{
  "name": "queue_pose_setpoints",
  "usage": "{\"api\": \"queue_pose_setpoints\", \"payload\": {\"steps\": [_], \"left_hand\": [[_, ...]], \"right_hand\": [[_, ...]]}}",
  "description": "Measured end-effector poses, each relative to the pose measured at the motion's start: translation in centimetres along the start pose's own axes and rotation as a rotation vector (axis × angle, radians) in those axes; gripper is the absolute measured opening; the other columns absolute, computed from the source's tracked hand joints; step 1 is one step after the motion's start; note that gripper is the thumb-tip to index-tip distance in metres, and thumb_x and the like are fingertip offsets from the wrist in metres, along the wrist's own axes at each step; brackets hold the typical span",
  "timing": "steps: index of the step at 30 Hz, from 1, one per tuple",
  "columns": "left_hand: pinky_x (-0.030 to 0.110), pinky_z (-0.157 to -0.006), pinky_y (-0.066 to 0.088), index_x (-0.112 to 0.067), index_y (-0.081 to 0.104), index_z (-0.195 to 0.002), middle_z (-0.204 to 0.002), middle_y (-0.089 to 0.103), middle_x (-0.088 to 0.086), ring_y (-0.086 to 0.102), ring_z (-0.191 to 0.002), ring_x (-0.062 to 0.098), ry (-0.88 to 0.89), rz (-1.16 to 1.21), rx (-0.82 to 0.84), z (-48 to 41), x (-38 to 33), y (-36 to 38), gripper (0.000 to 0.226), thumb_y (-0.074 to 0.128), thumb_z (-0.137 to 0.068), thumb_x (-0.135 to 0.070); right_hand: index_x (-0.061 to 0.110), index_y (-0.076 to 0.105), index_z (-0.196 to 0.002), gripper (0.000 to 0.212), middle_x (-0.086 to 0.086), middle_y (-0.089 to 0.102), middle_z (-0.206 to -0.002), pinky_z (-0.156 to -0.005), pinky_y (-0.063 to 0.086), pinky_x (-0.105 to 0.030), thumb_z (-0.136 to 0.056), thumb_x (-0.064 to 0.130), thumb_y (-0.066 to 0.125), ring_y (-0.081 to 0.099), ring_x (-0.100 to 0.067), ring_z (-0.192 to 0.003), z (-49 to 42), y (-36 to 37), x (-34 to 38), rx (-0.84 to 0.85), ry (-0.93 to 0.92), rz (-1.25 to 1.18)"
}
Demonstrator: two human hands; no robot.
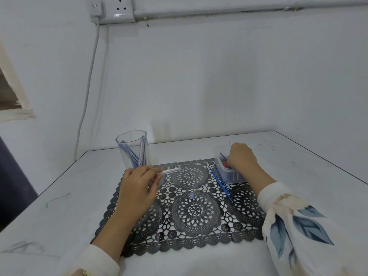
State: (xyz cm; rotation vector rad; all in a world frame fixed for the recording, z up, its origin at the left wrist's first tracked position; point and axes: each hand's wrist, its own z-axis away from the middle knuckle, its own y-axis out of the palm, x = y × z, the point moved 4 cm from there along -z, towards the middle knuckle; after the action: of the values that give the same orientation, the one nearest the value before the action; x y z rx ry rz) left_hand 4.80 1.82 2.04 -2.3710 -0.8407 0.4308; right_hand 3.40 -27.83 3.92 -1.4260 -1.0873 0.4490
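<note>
My left hand (137,188) pinches a clear pen barrel (169,171) that points right, just in front of a clear glass (132,150) holding several blue-and-clear pens. My right hand (242,159) reaches into a small clear plastic box (229,174) at the right; its fingers are curled inside the box, and what they hold is hidden. Red and blue pieces show in the box. A blue pen refill (221,184) lies slanted on the black lace placemat (189,212) beside the box. A small clear cap (192,196) sits on the mat's middle.
The white table (59,206) stands against a white wall (199,76). A grey cable (87,92) runs down from a wall socket (117,8) behind the glass. Table edges run along the left and right sides.
</note>
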Motion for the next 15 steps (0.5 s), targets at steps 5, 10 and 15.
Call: {"api": "queue_pose_setpoints", "payload": {"steps": [5,10,15], "left_hand": [[0.027,-0.08,0.037,-0.02,0.07,-0.101,-0.089,0.065,-0.011,0.057,-0.077,0.007,-0.005,-0.004,0.01,0.0,0.2,0.1,0.032,0.044,-0.09,-0.037],[0.026,-0.08,0.036,-0.02,0.07,-0.1,-0.089,0.064,-0.011,0.056,-0.078,0.007,-0.001,-0.012,0.01,0.0,0.1,0.1,0.032,0.044,-0.09,-0.037],[0.027,-0.079,0.037,-0.02,0.069,-0.101,-0.088,0.063,-0.011,0.055,-0.077,0.007,-0.009,0.003,-0.005,0.0,0.0,-0.1,0.032,0.044,-0.09,-0.036]], "right_hand": [[0.009,0.05,-0.085,0.016,-0.012,0.062,-0.098,-0.061,0.043,-0.027,-0.079,0.013,0.065,0.062,-0.027,-0.088,0.0,0.1,0.1,-0.003,-0.013,0.019],[0.009,0.052,-0.086,0.023,-0.011,0.062,-0.095,-0.061,0.045,-0.028,-0.075,0.016,0.07,0.062,-0.027,-0.088,0.0,0.0,-0.1,0.007,0.006,-0.034],[0.008,0.05,-0.068,0.023,-0.009,0.057,-0.078,-0.058,0.042,-0.027,-0.073,0.019,0.07,0.058,-0.026,-0.074,-0.1,-0.9,0.1,0.013,0.024,-0.133]]}}
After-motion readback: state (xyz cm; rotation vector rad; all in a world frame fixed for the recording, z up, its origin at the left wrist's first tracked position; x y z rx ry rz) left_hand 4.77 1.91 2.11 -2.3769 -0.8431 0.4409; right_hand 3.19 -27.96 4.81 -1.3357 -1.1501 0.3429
